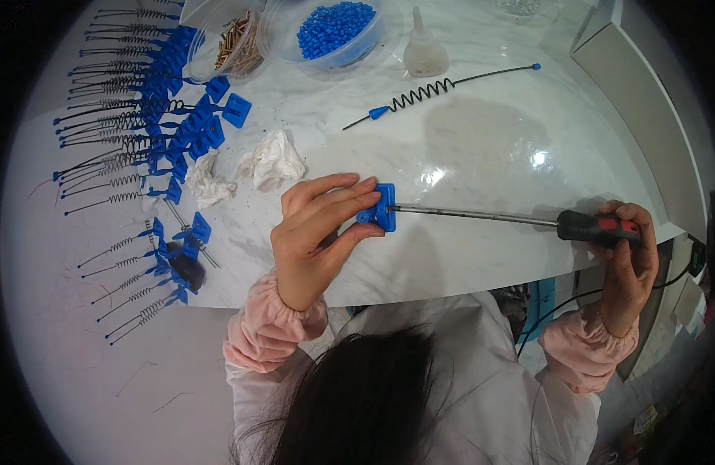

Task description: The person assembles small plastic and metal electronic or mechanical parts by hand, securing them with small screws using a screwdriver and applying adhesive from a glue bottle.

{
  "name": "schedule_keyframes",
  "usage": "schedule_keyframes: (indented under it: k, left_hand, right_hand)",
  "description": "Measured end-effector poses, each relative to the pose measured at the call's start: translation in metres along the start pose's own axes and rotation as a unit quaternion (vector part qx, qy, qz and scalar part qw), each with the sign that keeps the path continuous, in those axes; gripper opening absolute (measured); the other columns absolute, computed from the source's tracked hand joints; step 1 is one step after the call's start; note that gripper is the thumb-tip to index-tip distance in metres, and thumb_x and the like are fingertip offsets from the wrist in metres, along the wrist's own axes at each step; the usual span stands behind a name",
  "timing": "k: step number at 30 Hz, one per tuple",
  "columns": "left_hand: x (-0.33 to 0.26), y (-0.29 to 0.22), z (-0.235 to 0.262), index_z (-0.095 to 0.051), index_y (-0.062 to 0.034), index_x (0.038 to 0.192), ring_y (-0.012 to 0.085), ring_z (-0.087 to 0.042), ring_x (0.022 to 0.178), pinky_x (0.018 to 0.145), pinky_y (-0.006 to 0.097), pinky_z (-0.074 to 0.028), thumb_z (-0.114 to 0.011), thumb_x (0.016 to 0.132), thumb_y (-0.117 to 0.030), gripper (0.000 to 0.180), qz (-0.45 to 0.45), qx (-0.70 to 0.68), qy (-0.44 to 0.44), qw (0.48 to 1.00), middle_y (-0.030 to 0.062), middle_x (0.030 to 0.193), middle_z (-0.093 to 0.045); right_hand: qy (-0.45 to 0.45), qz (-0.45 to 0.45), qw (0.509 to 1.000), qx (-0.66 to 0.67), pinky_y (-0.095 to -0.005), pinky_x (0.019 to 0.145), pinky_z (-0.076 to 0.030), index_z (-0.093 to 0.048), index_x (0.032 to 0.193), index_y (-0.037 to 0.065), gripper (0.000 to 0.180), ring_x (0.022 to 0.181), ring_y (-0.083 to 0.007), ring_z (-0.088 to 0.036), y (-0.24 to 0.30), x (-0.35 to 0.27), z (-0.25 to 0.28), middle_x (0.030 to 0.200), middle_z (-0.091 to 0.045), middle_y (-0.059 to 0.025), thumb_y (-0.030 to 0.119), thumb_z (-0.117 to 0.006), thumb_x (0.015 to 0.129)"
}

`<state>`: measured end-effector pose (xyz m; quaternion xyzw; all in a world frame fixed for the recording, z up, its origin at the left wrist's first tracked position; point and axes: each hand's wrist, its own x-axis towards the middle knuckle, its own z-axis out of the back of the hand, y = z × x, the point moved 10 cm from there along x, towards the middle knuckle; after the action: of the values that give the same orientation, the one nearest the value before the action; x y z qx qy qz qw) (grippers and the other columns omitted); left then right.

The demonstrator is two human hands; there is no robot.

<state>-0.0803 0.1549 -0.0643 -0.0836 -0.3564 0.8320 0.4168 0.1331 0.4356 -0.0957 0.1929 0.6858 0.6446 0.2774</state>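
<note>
My left hand (pixel 315 221) pinches a small blue plastic base (pixel 386 208) with a square plate, near the middle of the white table. In my right hand (pixel 632 244) is a long screwdriver (pixel 481 216) with a black and red handle. Its shaft runs level to the left, and the tip meets the plate's right face; whether it sits in a screw is too small to tell. Beyond my hands lies a black coiled spring rod (pixel 423 94) with a blue cone at one end and a blue cap at the other.
Many blue pieces with springs (pixel 171 85) line the table's left edge. Crumpled tissues (pixel 272 159) lie beside them. At the back stand a tub of blue beads (pixel 334 31), a tub of brass-coloured screws (pixel 237 46) and a squeeze bottle (pixel 426 50). A white box (pixel 644 85) borders the right side.
</note>
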Motion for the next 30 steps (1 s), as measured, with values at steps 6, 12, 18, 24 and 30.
schedule_keyframes:
  k: [6,12,18,24,30]
  left_hand:
    - [-0.002,0.002,0.0,-0.076,-0.0048,0.103,0.0256,-0.063,0.115,0.098,0.035,-0.043,-0.085,0.067,-0.008,0.038,0.002,0.001,-0.001,1.0,0.0072,0.112,-0.075]
    - [-0.003,0.002,0.001,-0.077,-0.0073,0.104,0.0229,-0.064,0.113,0.096,0.033,-0.041,-0.085,0.067,-0.012,0.038,-0.007,0.005,-0.011,1.0,0.0042,0.112,-0.075]
    - [-0.003,0.003,0.0,-0.077,-0.0072,0.103,0.0228,-0.065,0.112,0.096,0.033,-0.041,-0.085,0.067,-0.012,0.037,-0.004,-0.001,-0.012,1.0,0.0041,0.112,-0.075]
    - [0.001,0.0,0.002,-0.077,-0.0069,0.103,0.0222,-0.066,0.11,0.094,0.032,-0.041,-0.085,0.067,-0.012,0.038,-0.012,0.001,-0.013,1.0,0.0043,0.111,-0.075]
    - [0.002,-0.002,0.002,-0.076,-0.0066,0.103,0.0218,-0.067,0.109,0.093,0.031,-0.041,-0.085,0.067,-0.013,0.037,-0.012,-0.001,-0.016,1.0,0.005,0.11,-0.076]
  right_hand:
    - [-0.009,-0.005,1.0,-0.001,-0.0268,0.089,-0.05,-0.053,0.122,-0.001,0.045,0.107,-0.0195,-0.059,-0.004,0.001,-0.001,0.12,-0.058,-0.0148,0.03,-0.069,0.093]
    - [-0.006,-0.027,0.999,-0.017,-0.0292,0.087,-0.053,-0.054,0.124,-0.001,0.047,0.103,-0.0192,-0.064,-0.001,0.008,-0.004,0.116,-0.062,-0.0135,0.033,-0.067,0.095]
    - [-0.009,-0.034,0.998,-0.046,-0.0255,0.074,-0.054,-0.055,0.125,-0.001,0.042,0.095,-0.0168,-0.066,0.004,0.016,-0.001,0.109,-0.066,-0.0097,0.031,-0.061,0.099]
    - [0.08,-0.16,0.983,-0.041,-0.0276,0.072,-0.051,-0.06,0.12,-0.003,0.031,0.087,-0.0169,-0.066,-0.008,0.017,-0.003,0.11,-0.065,-0.0106,0.022,-0.059,0.101]
    - [0.204,0.111,0.958,-0.166,-0.0303,0.085,-0.05,-0.06,0.12,-0.004,0.033,0.101,-0.0211,-0.062,0.025,0.018,-0.014,0.124,-0.057,-0.0155,0.005,-0.064,0.089]
